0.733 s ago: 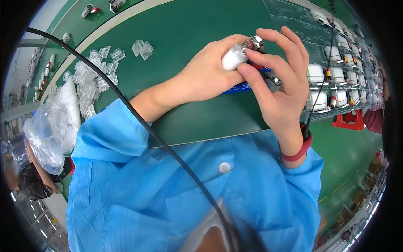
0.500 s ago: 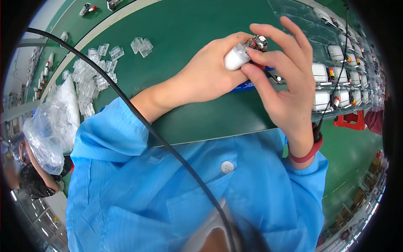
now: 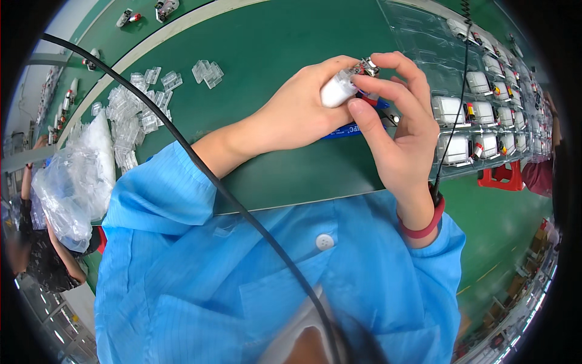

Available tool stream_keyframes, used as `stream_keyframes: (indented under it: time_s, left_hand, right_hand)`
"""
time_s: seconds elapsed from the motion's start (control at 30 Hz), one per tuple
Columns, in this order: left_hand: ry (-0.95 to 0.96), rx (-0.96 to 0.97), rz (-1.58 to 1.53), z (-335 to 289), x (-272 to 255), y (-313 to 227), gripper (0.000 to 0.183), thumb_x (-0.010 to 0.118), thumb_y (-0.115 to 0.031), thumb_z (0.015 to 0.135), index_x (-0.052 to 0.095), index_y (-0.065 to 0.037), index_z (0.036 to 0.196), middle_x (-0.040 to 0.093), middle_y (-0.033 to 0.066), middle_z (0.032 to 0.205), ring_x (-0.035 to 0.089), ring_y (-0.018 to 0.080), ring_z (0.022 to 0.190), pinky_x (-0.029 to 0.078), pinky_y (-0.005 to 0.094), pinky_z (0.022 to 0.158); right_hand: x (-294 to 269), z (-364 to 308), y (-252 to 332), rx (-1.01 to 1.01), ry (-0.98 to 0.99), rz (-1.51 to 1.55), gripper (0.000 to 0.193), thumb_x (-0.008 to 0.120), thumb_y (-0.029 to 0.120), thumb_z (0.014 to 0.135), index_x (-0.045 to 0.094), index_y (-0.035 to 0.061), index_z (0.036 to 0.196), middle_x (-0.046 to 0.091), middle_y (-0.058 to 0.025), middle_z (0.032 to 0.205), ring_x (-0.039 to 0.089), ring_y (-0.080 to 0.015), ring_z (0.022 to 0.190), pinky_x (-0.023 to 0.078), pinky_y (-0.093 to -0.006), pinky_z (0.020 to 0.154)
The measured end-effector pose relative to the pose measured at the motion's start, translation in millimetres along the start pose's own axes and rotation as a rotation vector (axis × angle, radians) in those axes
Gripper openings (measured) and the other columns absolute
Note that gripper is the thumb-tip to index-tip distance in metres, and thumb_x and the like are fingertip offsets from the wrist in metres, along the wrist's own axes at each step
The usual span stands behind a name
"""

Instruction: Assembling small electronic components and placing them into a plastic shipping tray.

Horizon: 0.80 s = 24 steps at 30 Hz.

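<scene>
My left hand point(image 3: 291, 115) reaches in from the left, closed around a small white rounded device point(image 3: 337, 91). The device's upper end has a clear collar and an exposed metal and circuit part point(image 3: 367, 67). My right hand point(image 3: 401, 115) is at that end, fingers curled. One fingertip presses by the collar, another touches the metal part, and the thumb is just below. A blue and red piece point(image 3: 377, 102) shows between the hands; what it belongs to is hidden. Under them lies a blue printed strip point(image 3: 348, 130). A red band point(image 3: 424, 224) circles my right wrist.
Clear plastic pieces point(image 3: 127, 124) are heaped at the left of the green table point(image 3: 267, 36), beside a clear bag point(image 3: 76, 176). Trays at the right hold several white devices point(image 3: 448, 110). A black cable point(image 3: 242, 209) crosses the view. A red stool point(image 3: 502, 177) stands beyond.
My right hand has moved slightly left and down, its raised fingers curling in toward the device's metal end. The device has shifted slightly left and down in my left hand.
</scene>
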<state>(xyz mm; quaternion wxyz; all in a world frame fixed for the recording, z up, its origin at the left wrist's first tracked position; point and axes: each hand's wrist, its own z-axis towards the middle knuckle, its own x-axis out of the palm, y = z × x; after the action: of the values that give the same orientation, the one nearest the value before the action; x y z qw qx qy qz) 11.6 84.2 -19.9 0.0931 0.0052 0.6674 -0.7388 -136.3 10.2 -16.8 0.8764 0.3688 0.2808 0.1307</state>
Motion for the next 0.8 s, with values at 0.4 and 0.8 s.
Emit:
stream_keyframes:
  time_s: [0.4,0.8]
  left_hand:
    - [-0.022,0.008,-0.051,4,0,6,0.039,0.061,-0.011,0.078,0.051,0.000,0.115,0.062,0.0124,0.097,0.062,0.0212,0.085,0.049,0.0311,0.074]
    - [-0.157,0.132,0.108,-2,6,6,0.046,0.063,-0.007,0.078,0.046,-0.005,0.121,0.062,0.0147,0.100,0.063,0.0289,0.087,0.050,0.0343,0.074]
  right_hand:
    - [10,-1,9,-0.132,-0.003,-0.339,0.020,0.065,0.007,0.076,0.065,0.0103,0.096,0.052,-0.0102,0.121,0.039,-0.0356,0.120,0.032,-0.0427,0.100]
    - [-1,-6,7,-0.124,-0.031,-0.227,0.027,0.067,0.005,0.069,0.067,0.0131,0.095,0.054,-0.0068,0.118,0.041,-0.0350,0.119,0.036,-0.0416,0.097]
